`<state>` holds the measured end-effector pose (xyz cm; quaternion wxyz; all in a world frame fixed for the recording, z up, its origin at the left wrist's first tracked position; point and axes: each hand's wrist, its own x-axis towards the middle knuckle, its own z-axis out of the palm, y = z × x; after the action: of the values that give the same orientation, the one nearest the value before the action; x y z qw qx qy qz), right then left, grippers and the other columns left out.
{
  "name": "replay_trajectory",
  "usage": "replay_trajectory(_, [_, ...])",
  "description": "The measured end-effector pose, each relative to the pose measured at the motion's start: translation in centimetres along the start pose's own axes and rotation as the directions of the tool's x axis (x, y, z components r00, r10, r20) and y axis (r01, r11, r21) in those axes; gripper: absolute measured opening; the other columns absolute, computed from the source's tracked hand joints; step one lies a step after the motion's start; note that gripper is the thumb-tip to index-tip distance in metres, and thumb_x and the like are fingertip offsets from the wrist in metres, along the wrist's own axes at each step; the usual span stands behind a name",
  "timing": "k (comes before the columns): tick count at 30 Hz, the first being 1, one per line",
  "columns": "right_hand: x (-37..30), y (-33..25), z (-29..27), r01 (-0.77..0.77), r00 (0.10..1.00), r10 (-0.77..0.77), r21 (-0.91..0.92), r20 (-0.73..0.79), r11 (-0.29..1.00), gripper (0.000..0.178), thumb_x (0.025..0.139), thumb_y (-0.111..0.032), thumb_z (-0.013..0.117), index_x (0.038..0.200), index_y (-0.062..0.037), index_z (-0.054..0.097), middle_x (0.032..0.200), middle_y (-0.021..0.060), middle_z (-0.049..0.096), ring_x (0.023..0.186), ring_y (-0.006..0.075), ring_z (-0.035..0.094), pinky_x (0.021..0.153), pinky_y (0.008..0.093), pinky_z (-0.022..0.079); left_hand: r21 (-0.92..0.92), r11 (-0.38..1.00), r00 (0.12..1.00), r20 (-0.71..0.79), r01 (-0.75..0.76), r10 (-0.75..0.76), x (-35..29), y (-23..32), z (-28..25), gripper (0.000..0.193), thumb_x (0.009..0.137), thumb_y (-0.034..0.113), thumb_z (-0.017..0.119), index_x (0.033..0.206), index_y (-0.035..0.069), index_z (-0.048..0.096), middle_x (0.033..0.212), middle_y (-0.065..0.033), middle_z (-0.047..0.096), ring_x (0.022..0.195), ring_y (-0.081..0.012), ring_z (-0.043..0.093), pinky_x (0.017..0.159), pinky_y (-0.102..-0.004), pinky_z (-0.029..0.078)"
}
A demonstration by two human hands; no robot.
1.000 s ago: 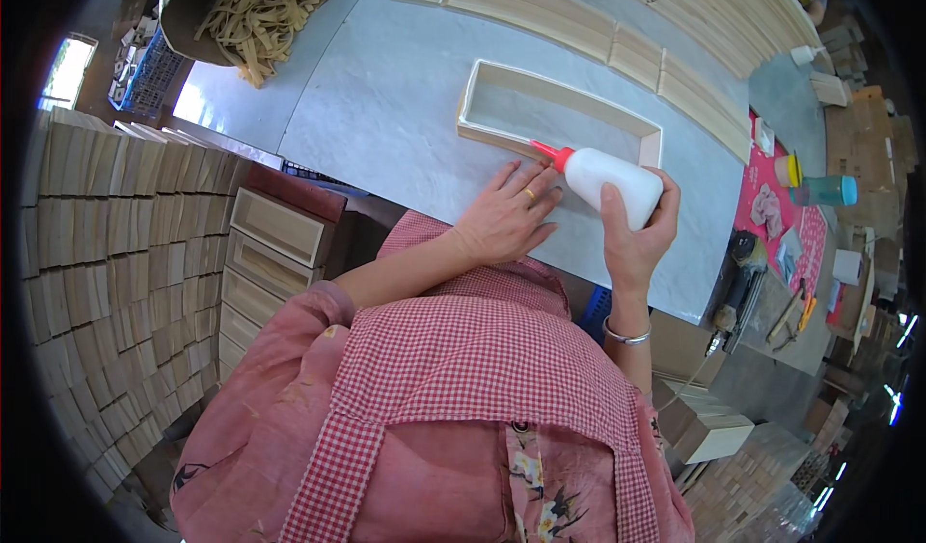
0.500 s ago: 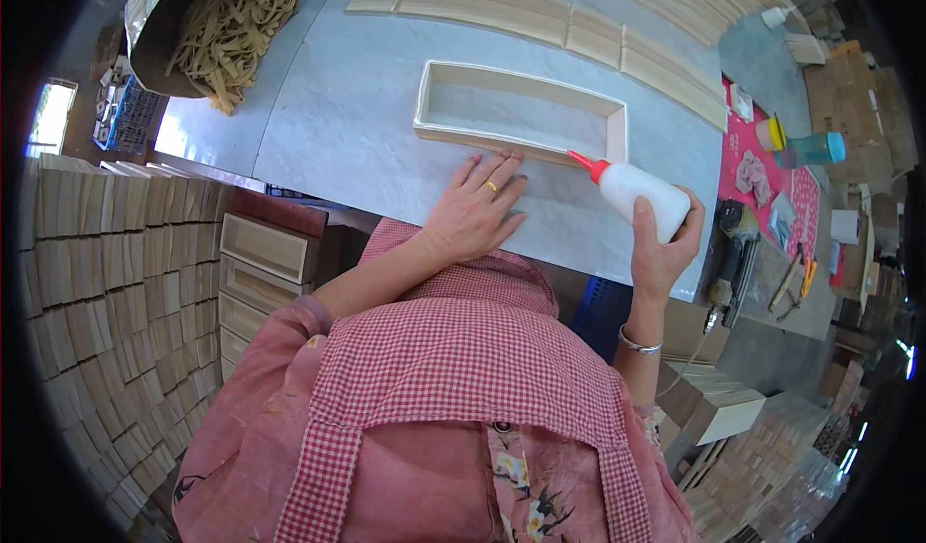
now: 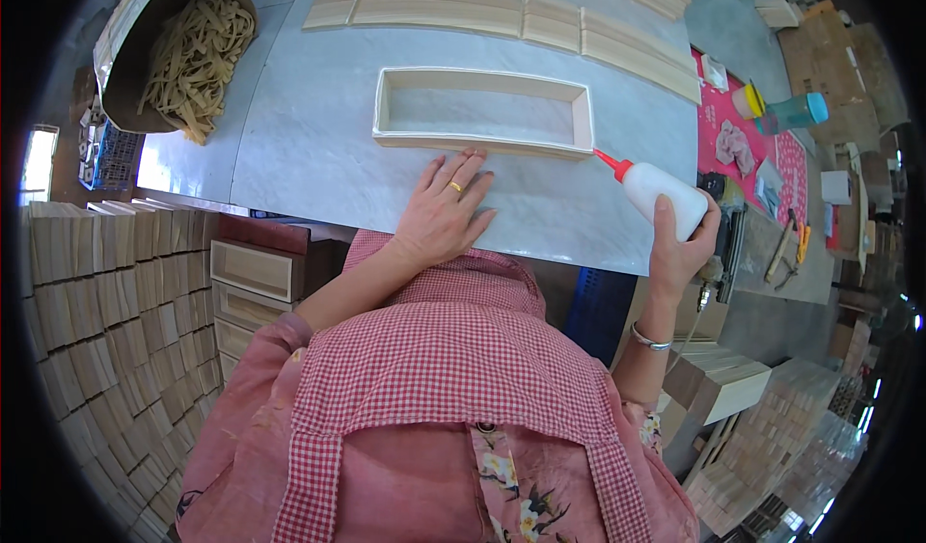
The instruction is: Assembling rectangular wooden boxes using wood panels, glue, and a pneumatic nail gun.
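Note:
A long wooden box frame [image 3: 482, 146] lies on the pale marbled tabletop [image 3: 309, 119], and a white line runs along its upper edges. My left hand [image 3: 446, 205] rests flat on the table, fingers stretched out, fingertips against the near side of the frame. In my right hand [image 3: 687, 239] is a white glue bottle [image 3: 664, 199] with a red nozzle [image 3: 610, 164]. The bottle is tilted, and its tip is at the near right corner of the frame.
Thin wooden boards [image 3: 434, 8] lie in a row behind the frame. A bin [image 3: 121, 90] of tan strips [image 3: 198, 61] stands at the far left. Stacked wooden pieces [image 3: 116, 312] rise at the left, with boxes [image 3: 253, 271] beside them. Right: pink sheet [image 3: 719, 109], teal-lidded jar [image 3: 796, 111], hammer [image 3: 781, 249].
The bottle's tip has travelled along the near edge to the frame's right corner. The whole view has shifted slightly; my left hand stays against the frame.

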<state>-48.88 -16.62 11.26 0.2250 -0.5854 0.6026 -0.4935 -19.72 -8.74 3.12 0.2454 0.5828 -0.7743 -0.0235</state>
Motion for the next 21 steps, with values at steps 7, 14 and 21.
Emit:
replay_trajectory(7, [1.3, 0.9, 0.7, -0.019, 0.999, 0.02, 0.011, -0.05, 1.0, 0.049, 0.084, -0.017, 0.078, 0.123, -0.0011, 0.054, 0.114, 0.0151, 0.061, 0.097, 0.022, 0.059, 0.085, 0.0335, 0.051, -0.002, 1.0, 1.0, 0.014, 0.005, -0.005, 0.7, 0.2, -0.1, 0.045, 0.092, 0.03, 0.065, 0.127, 0.002, 0.06, 0.15, -0.0164, 0.045, 0.142, -0.0318, 0.041, 0.119, -0.0474, 0.029])
replay_trajectory(14, [8.2, 5.8, 1.4, -0.079, 0.947, 0.113, 0.123, -0.301, 0.989, 0.05, 0.079, -0.018, 0.08, 0.114, 0.0001, 0.049, 0.11, 0.0157, 0.056, 0.091, 0.0229, 0.057, 0.082, 0.0343, 0.05, -0.034, 0.999, 1.0, -0.016, -0.015, 0.015, 0.5, 0.0, -0.3, 0.044, 0.09, 0.027, 0.067, 0.125, 0.001, 0.06, 0.147, -0.0187, 0.048, 0.137, -0.035, 0.046, 0.115, -0.0495, 0.033])
replay_trajectory(21, [21.1, 13.0, 0.4, -0.005, 0.951, -0.143, -0.478, -0.273, 0.878, 0.047, 0.076, -0.023, 0.08, 0.099, -0.0011, 0.046, 0.099, 0.013, 0.052, 0.085, 0.0258, 0.054, 0.08, 0.0344, 0.049, -0.028, 1.0, 1.0, 0.019, 0.014, -0.014, 0.4, 0.6, -0.6, 0.042, 0.088, 0.025, 0.069, 0.122, 0.0, 0.063, 0.145, -0.0195, 0.05, 0.133, -0.0364, 0.048, 0.114, -0.0505, 0.035])
